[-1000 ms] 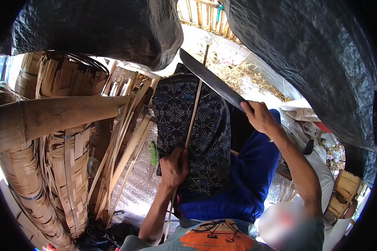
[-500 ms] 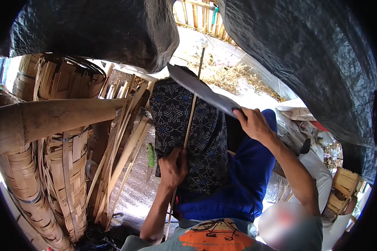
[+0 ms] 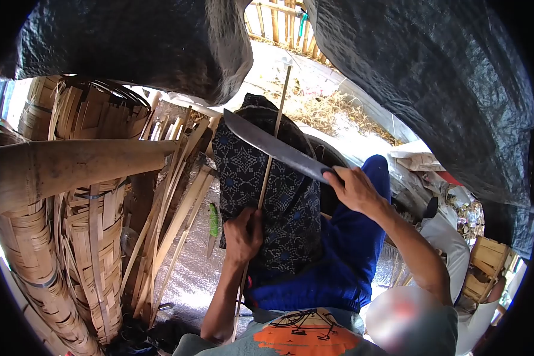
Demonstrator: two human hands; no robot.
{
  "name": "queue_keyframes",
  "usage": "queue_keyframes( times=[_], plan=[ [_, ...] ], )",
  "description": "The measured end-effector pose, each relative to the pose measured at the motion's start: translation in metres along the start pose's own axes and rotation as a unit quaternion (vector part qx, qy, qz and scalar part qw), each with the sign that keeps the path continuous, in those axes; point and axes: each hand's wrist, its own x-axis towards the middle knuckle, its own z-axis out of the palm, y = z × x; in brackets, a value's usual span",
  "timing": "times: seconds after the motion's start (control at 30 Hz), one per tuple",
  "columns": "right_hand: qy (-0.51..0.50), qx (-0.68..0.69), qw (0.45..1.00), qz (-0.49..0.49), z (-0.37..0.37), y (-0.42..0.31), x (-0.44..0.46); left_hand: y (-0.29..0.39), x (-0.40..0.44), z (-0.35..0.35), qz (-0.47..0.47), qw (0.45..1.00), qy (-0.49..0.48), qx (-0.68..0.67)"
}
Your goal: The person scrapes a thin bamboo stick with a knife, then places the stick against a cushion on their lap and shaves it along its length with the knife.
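Note:
A long thin bamboo strip (image 3: 266,178) runs lengthwise over a dark patterned cloth (image 3: 240,160) on my lap. My left hand (image 3: 243,235) is closed around the strip's lower part, resting on the cloth. My right hand (image 3: 355,188) grips the handle end of a large machete (image 3: 273,145), the handle itself mostly hidden by the fingers. The blade points up and left and crosses the strip above my left hand; whether it touches cannot be made out for certain.
A thick bamboo pole (image 3: 83,169) juts in from the left, before woven baskets (image 3: 101,255). Split bamboo pieces (image 3: 181,219) lean beside a green-handled knife (image 3: 213,222). Dark sheeting (image 3: 433,77) hangs above. A wooden crate (image 3: 486,267) stands at right.
The machete and my right hand have moved down and left along the strip, toward my left hand. My left hand keeps its hold in nearly the same place.

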Motion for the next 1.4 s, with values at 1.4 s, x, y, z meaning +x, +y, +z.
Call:
queue_keyframes(
  times=[1.4],
  plan=[
    [0.004,0.028,0.993,0.116,-0.015,0.034,-0.007,0.013,0.02,-0.011,0.15,0.96,-0.041,0.235]
  ],
)
